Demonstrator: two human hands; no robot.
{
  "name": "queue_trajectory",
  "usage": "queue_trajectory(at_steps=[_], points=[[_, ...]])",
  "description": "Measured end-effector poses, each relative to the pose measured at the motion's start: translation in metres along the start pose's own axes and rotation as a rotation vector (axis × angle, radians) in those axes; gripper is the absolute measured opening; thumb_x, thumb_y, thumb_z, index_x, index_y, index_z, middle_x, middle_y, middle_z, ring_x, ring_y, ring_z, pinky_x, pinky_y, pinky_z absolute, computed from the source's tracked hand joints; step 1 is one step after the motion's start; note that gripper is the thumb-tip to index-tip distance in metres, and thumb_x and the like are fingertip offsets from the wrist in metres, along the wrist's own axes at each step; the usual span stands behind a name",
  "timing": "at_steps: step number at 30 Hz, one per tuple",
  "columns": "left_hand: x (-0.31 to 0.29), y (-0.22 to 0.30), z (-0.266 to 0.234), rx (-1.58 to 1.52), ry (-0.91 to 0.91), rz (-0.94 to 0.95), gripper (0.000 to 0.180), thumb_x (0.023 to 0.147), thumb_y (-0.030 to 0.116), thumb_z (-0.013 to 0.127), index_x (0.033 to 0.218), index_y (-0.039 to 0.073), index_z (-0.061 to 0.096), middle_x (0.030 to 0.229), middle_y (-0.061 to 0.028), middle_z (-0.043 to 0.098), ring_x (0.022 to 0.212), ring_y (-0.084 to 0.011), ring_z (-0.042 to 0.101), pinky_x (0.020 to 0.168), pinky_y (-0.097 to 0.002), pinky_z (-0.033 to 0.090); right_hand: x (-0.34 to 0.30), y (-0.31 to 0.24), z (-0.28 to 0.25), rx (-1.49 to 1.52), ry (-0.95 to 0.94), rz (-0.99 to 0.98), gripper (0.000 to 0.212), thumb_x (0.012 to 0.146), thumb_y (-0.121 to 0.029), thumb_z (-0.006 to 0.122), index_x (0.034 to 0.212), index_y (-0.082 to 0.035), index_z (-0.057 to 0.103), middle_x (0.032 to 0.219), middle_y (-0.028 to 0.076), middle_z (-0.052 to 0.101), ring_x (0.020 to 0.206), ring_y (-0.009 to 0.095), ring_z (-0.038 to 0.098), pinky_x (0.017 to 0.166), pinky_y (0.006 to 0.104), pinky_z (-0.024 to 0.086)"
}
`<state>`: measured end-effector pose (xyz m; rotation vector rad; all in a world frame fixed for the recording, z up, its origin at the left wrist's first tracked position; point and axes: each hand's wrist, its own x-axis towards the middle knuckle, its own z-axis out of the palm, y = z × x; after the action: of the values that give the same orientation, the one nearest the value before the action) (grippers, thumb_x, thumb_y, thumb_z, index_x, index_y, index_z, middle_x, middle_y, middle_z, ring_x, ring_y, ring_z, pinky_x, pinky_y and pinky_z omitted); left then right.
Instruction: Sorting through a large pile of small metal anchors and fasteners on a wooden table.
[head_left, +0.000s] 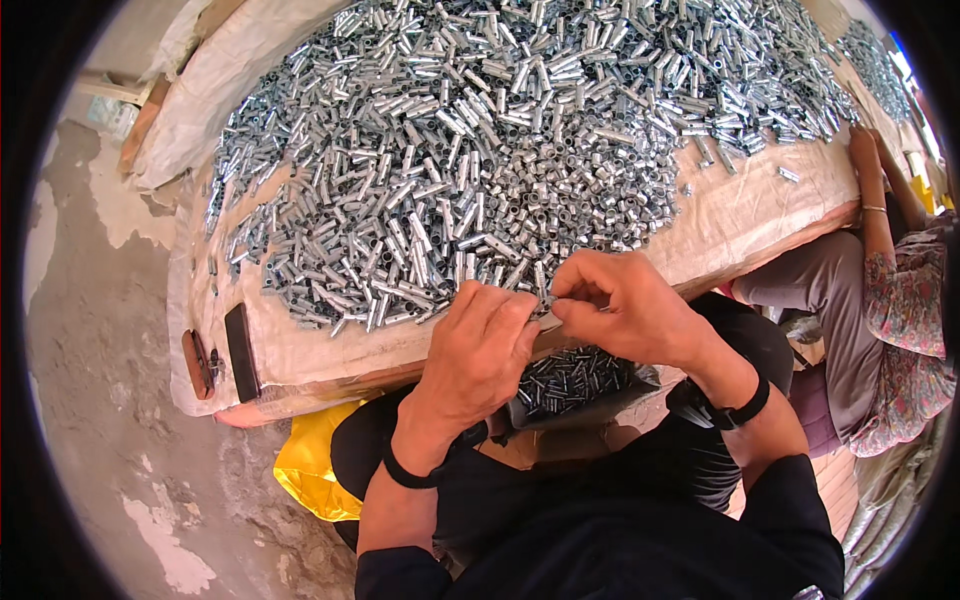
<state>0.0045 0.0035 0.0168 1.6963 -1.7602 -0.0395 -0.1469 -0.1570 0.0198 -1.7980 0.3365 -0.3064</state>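
Note:
Both of my hands meet at the near edge of a heap of small silver metal sleeves on a cloth-covered table. My left hand is closed, its fingers curled together, and hides whatever lies inside them. Close beside it, my right hand is closed in a pinch, thumb against forefinger. A small shiny metal piece shows at the right fingertips, between the two hands; its exact shape is too small to tell. Just beyond my fingers lie shorter ring-like metal pieces, grouped among the longer sleeves.
Below my hands, a dark container holds many thin dark metal pins. A black flat object and a brown case lie on the table's left corner. Yellow sheeting hangs below. Another person's arm rests at the right edge.

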Motion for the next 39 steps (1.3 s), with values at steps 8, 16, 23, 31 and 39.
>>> queue_trajectory(at_steps=[8,16,23,31,39], points=[[0.003,0.002,0.001,-0.045,0.037,-0.038,0.023,0.087,-0.002,0.070,0.108,-0.001,0.064,0.098,-0.0155,0.064,0.085,-0.0358,0.060,0.075,-0.0433,0.049,0.000,-0.004,0.000,-0.003,0.041,-0.043,0.008,0.092,-0.004,0.069,0.099,0.000,0.066,0.083,0.002,0.062,0.069,0.006,0.056,0.060,0.0250,0.046],[-0.001,0.001,0.002,-0.140,0.046,-0.087,0.020,0.091,-0.002,0.068,0.110,-0.004,0.063,0.097,-0.0174,0.066,0.082,-0.0347,0.063,0.071,-0.0404,0.051,-0.003,-0.001,0.004,0.057,0.068,-0.057,0.012,0.091,-0.001,0.066,0.103,0.001,0.069,0.083,0.009,0.065,0.069,0.012,0.060,0.062,0.0293,0.048],[0.004,0.009,0.002,-0.219,0.065,-0.162,0.019,0.094,-0.002,0.065,0.113,-0.003,0.064,0.093,-0.0166,0.064,0.078,-0.0323,0.063,0.068,-0.0376,0.050,-0.006,-0.009,0.002,0.112,0.090,0.044,0.007,0.092,-0.001,0.068,0.096,0.002,0.063,0.074,0.007,0.063,0.065,0.009,0.058,0.058,0.0289,0.046],[0.002,0.009,0.007,-0.176,0.107,-0.115,0.021,0.093,-0.004,0.065,0.114,-0.002,0.064,0.094,-0.0173,0.063,0.078,-0.0332,0.062,0.068,-0.0382,0.050,-0.006,-0.005,0.006,0.027,0.114,-0.038,0.009,0.090,-0.002,0.069,0.091,0.001,0.060,0.071,0.010,0.063,0.063,0.013,0.060,0.057,0.0313,0.047],[0.003,0.010,0.006,-0.138,0.090,-0.076,0.018,0.097,-0.001,0.059,0.114,0.000,0.065,0.095,-0.0180,0.063,0.081,-0.0347,0.063,0.071,-0.0395,0.051,-0.007,-0.003,0.008,-0.097,0.124,-0.173,0.006,0.088,-0.002,0.065,0.088,0.000,0.059,0.072,0.014,0.061,0.061,0.023,0.061,0.058,0.0388,0.047]])
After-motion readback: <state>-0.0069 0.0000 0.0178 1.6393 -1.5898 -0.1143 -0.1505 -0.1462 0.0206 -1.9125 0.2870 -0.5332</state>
